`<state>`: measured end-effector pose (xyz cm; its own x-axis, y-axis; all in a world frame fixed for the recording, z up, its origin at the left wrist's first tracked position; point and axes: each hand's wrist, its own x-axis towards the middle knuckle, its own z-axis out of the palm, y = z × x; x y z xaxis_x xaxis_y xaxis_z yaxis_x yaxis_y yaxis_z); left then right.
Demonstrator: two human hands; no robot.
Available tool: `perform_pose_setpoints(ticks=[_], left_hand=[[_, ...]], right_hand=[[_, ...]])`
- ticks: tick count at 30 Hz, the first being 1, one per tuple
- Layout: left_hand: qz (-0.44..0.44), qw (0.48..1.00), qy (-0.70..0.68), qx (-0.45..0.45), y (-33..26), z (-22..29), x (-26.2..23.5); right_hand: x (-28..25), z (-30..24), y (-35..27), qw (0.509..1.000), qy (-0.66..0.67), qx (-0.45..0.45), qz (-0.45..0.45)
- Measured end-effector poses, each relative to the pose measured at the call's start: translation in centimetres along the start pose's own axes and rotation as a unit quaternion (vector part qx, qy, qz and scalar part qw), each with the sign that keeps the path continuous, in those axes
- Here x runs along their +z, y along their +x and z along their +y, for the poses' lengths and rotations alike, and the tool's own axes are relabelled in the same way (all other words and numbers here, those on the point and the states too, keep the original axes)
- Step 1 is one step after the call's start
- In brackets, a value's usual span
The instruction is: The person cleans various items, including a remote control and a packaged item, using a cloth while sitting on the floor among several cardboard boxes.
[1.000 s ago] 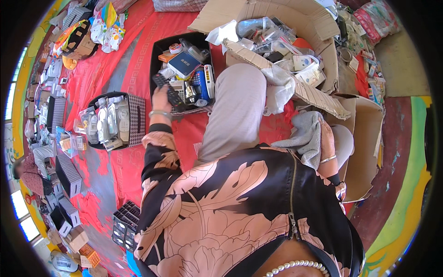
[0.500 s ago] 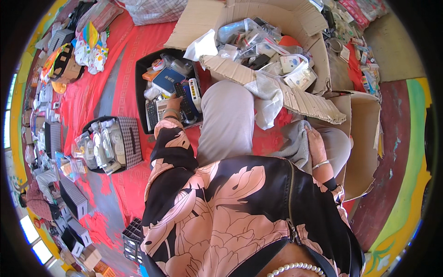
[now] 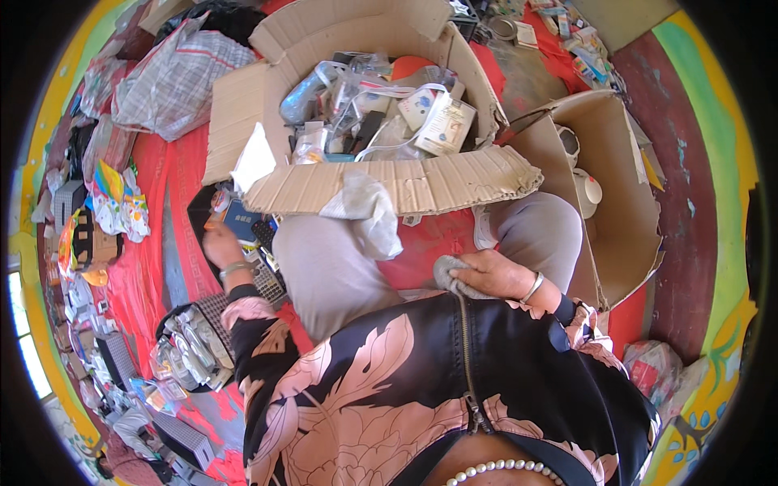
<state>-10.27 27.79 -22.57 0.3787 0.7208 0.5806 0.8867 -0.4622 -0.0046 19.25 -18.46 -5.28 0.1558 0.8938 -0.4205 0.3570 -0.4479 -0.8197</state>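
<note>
My left hand [image 3: 220, 246] is at the left side of a black bin [image 3: 199, 212], beside a dark blue booklet or box [image 3: 241, 220]. Its fingers are blurred and partly hidden, so a hold cannot be made out. Also in that bin lie a black remote control [image 3: 263, 235] and a calculator [image 3: 266, 280], partly covered by my knee. Close to my body, my right hand [image 3: 496, 275] is closed around a bunched grey cloth [image 3: 448, 272].
Ahead stands a large cardboard box [image 3: 348, 28] full of small packaged goods, a whitish cloth [image 3: 366, 217] draped over its near flap. An open carton [image 3: 632, 243] sits at right. Left are a checked basket [image 3: 212, 312] of packets and a plaid bag [image 3: 182, 81].
The view has shifted. My left hand has moved from among the remote and calculator to the bin's left side. My right hand has brought the grey cloth inward from my right leg, now bunched.
</note>
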Motion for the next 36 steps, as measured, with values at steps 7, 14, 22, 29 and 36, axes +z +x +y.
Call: perform_pose_setpoints(ticks=[7, 14, 22, 29, 36], left_hand=[[-0.139, 0.91, -0.35, 0.173, 19.3, 20.1, -15.5], [-0.598, 0.669, -0.216, 0.386, 16.1, 34.2, 3.7], [-0.632, 0.725, -0.074, 0.264, 7.9, 38.1, 8.8], [-0.623, 0.73, -0.069, 0.271, 7.9, 37.3, 10.5], [-0.791, 0.495, -0.359, 0.006, 17.8, 34.7, 0.1]], right_hand=[[0.0, 1.5, 0.8, 0.992, -0.094, -0.065, 0.056], [-0.5, 3.0, 0.4, 0.988, -0.118, -0.039, 0.096], [-1.5, 4.5, -0.9, 0.991, -0.077, -0.018, 0.108], [-1.4, 5.2, -1.0, 0.985, -0.089, -0.064, 0.134], [-0.8, 4.6, -0.7, 0.986, -0.124, -0.055, 0.093]])
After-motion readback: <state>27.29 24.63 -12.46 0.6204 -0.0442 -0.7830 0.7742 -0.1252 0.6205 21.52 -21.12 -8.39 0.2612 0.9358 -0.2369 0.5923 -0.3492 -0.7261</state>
